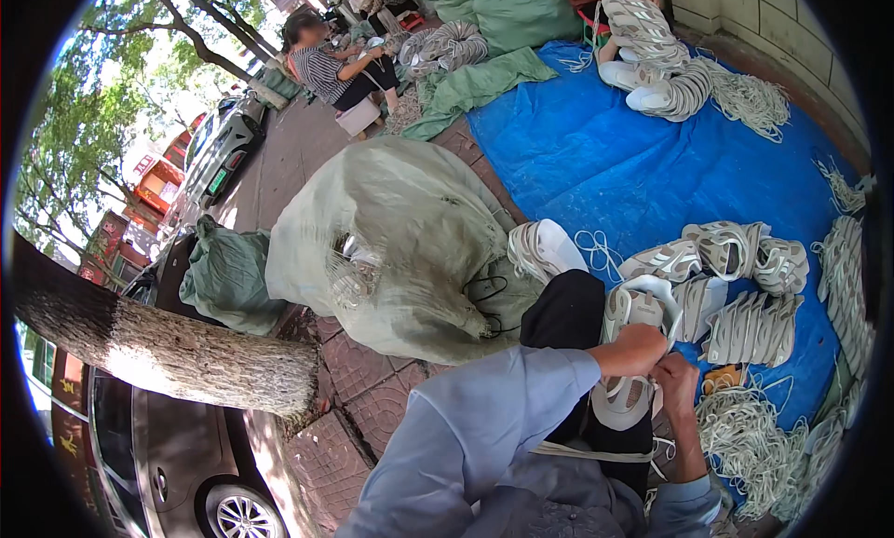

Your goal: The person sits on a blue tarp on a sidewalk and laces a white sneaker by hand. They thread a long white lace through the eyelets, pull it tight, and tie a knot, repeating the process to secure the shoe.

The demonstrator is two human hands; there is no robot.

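Note:
A grey-and-white shoe upper [622,403] lies over my dark-clad leg. My left hand [639,349] comes across from the left and is closed on its edge. Right beside it, my right hand [678,380] has its fingers pinched together at the upper's right side; what is between them is too small to make out. Beyond my hands, another shoe upper [643,305] stands with its pale opening upward. A flat whitish strap or bundle of laces [587,453] runs across my thigh, and loose lace ends hang below my right hand.
Several stacked uppers [754,328] and a heap of white laces [745,435] lie on the blue tarp [596,147] to the right. A large pale sack [400,231] stands ahead. At left are a tree trunk [205,361] and parked cars. Other people sit farther off.

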